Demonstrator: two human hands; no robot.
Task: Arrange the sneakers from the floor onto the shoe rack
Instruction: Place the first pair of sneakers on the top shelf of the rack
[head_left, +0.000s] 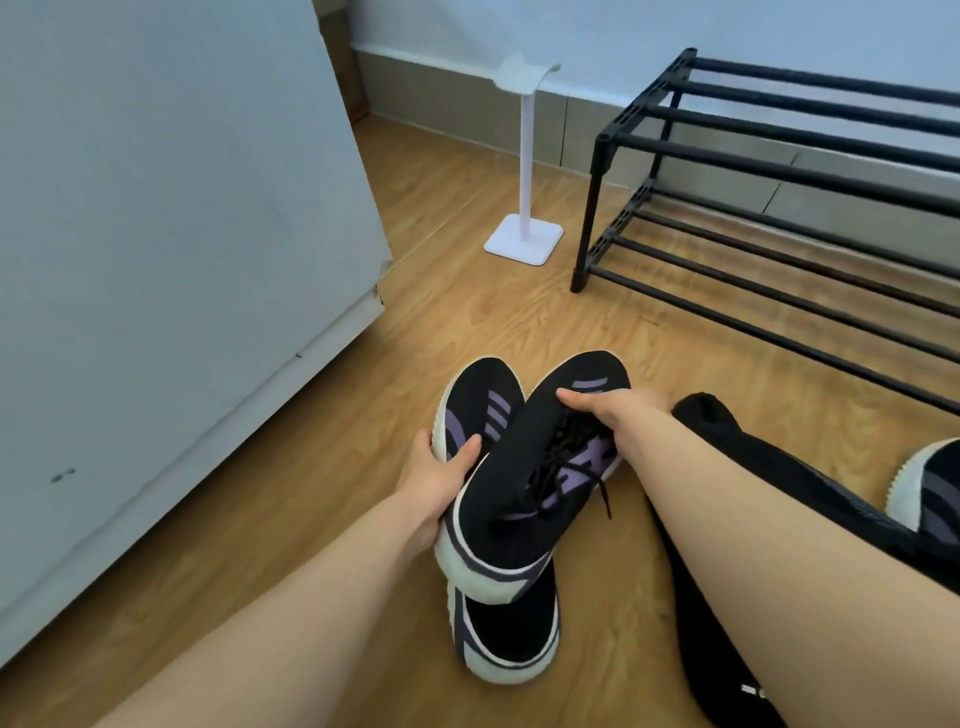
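Note:
Two black sneakers with purple stripes and white soles sit low in the centre of the wooden floor. One sneaker (485, 410) lies flat with its toe pointing away from me. My left hand (436, 483) grips its left side, thumb on the purple stripes. The second sneaker (530, 483) rests tilted across the first, and my right hand (608, 405) holds it near the toe, above the laces. The black two-tier shoe rack (779, 171) stands at the upper right with bare bars. A third matching sneaker (930, 488) shows at the right edge.
A white cabinet (156, 260) fills the left side. A white stand (524, 156) with a square base is on the floor just left of the rack. My leg in black fabric (727, 457) stretches out under my right forearm. A wall runs behind the rack.

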